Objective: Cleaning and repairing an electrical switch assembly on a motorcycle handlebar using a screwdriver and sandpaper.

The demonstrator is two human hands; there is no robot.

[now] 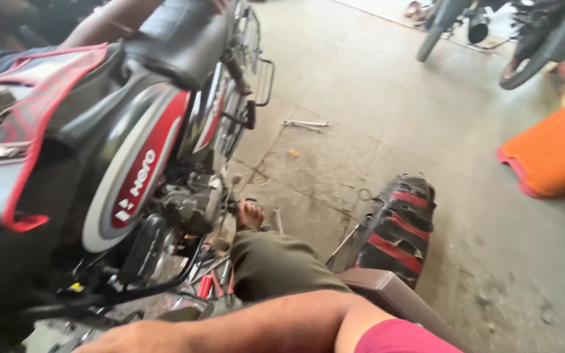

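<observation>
Our right hand (135, 338) rests by the motorbike (132, 150) engine, seemingly for bracing, grip state unclear; left hand unseen.

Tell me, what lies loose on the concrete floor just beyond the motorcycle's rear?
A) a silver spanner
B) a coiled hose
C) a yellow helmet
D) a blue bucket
A: a silver spanner lies flat on the bare concrete floor, apart from the motorcycle.

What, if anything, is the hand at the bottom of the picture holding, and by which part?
It cannot be told. The hand lies at the bottom edge beside the motorcycle, its fingers cut off by the frame; no held thing shows.
</observation>
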